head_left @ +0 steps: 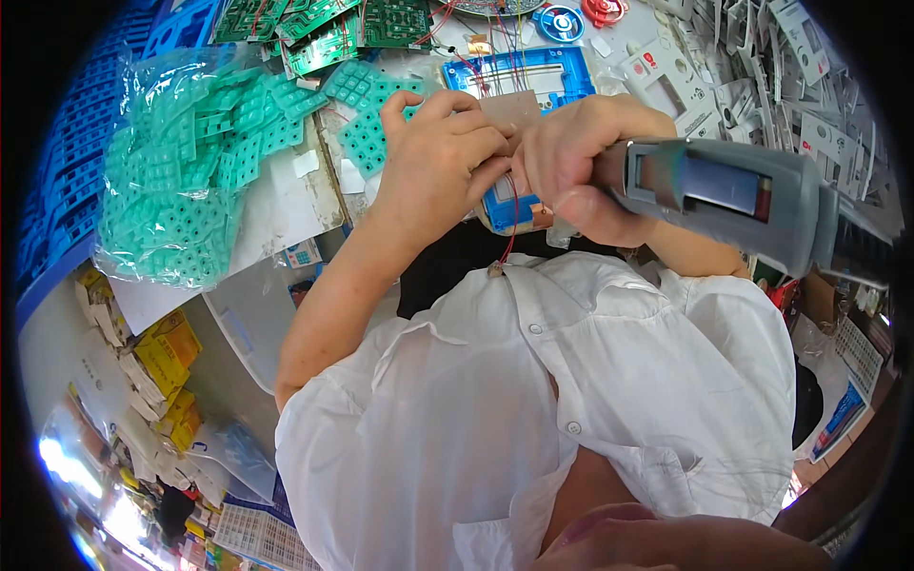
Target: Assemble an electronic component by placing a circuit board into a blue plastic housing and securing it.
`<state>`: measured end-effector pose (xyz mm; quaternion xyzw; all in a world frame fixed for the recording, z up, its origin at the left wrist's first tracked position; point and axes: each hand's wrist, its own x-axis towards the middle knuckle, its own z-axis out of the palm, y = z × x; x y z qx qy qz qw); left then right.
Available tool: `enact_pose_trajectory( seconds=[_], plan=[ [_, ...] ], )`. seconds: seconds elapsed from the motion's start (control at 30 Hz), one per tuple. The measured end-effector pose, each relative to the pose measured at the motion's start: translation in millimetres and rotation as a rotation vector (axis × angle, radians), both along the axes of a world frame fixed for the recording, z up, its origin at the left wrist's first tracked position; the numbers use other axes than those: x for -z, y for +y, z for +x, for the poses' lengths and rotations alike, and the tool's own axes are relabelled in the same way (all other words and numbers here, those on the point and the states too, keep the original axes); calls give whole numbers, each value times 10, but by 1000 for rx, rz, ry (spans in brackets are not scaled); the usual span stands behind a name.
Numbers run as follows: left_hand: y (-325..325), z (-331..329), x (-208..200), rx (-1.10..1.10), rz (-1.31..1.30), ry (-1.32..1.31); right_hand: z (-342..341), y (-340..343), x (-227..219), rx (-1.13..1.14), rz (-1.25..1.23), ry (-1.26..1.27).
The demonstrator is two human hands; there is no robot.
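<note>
My left hand (pixel 440 152) has its thumb and forefinger pinched together over the work; whatever they hold is hidden. Close beside it, my right hand (pixel 592 162) is closed around the narrow end of a long grey handheld tool (pixel 752 195) with a dark glossy panel, its exact kind unclear. Beneath the hands lies a blue plastic casing (pixel 503 211), partly covered by my fingers. Thin red wires (pixel 514 228) run down from it toward my shirt. Just beyond is another blue casing part (pixel 571 71) with a metal strip and thin wires across it.
A clear bag of teal rubber keypads (pixel 176 190) lies at the left, with loose keypads (pixel 367 143) next to it. Green circuit boards (pixel 324 43) are piled at the far left. White printed panels (pixel 671 86) crowd the far right, near blue (pixel 559 24) and red rings (pixel 603 9).
</note>
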<state>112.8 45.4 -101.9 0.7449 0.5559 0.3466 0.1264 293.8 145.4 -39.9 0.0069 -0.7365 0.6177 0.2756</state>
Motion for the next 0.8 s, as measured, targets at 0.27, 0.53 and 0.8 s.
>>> enact_pose_trajectory(
  seconds=[0.27, 0.53, 0.8],
  plan=[
    [-63, 88, -74, 1, 53, -17, 100, 245, -279, -116, -273, 149],
    [20, 207, -61, -42, 103, -49, 156, 245, -274, -67, -296, 151],
    [1098, -390, -295, -27, 235, -104, 36, 458, 68, 53, -264, 228]
  ],
)
